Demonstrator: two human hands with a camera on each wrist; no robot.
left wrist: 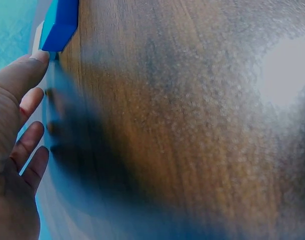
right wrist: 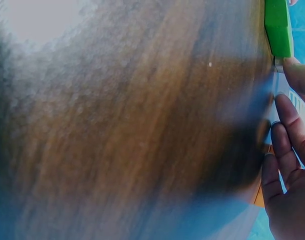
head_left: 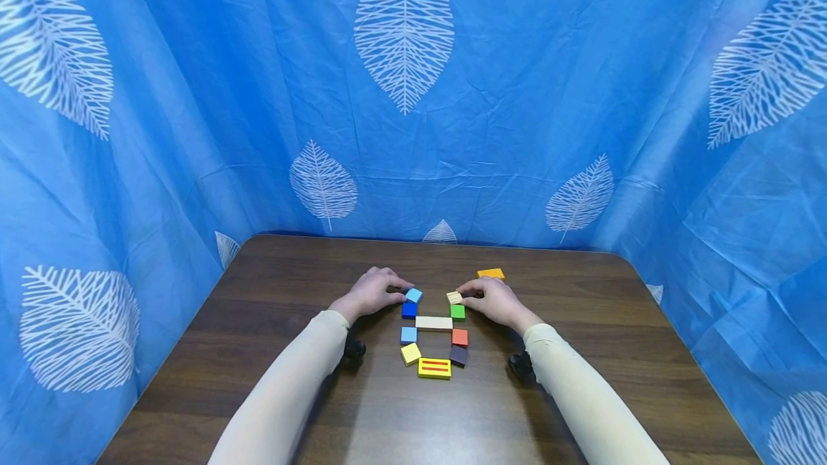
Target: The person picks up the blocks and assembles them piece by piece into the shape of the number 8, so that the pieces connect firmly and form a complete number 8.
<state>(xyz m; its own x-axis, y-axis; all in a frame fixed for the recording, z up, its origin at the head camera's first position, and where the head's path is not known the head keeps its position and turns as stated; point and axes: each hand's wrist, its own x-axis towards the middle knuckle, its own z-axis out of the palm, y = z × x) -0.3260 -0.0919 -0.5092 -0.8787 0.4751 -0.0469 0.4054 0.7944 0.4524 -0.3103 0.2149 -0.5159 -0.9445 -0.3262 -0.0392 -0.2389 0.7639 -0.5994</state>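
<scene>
In the head view my left hand [head_left: 376, 289] holds a light blue block [head_left: 414, 296] between thumb and index finger, at the left side's far end of a ring of blocks. That block sits askew just beyond a dark blue block [head_left: 410, 311]. Opposite, my right hand [head_left: 494, 300] pinches a striped natural-wood block [head_left: 454, 298] by its right edge, just beyond a green block [head_left: 457, 312]. The left wrist view shows the left thumb [left wrist: 27, 72] beside the dark blue block; its other fingers are loosely bent. In the right wrist view the right thumb [right wrist: 298, 75] is beside the green block.
A long cream block [head_left: 434, 323] lies across the ring's middle. Nearer are a second light blue block [head_left: 409, 336], a pale yellow block [head_left: 410, 354], a yellow block with red stripes [head_left: 434, 369], a red-orange block [head_left: 459, 337] and a dark purple one [head_left: 459, 356]. An orange block [head_left: 491, 273] lies beyond the right hand.
</scene>
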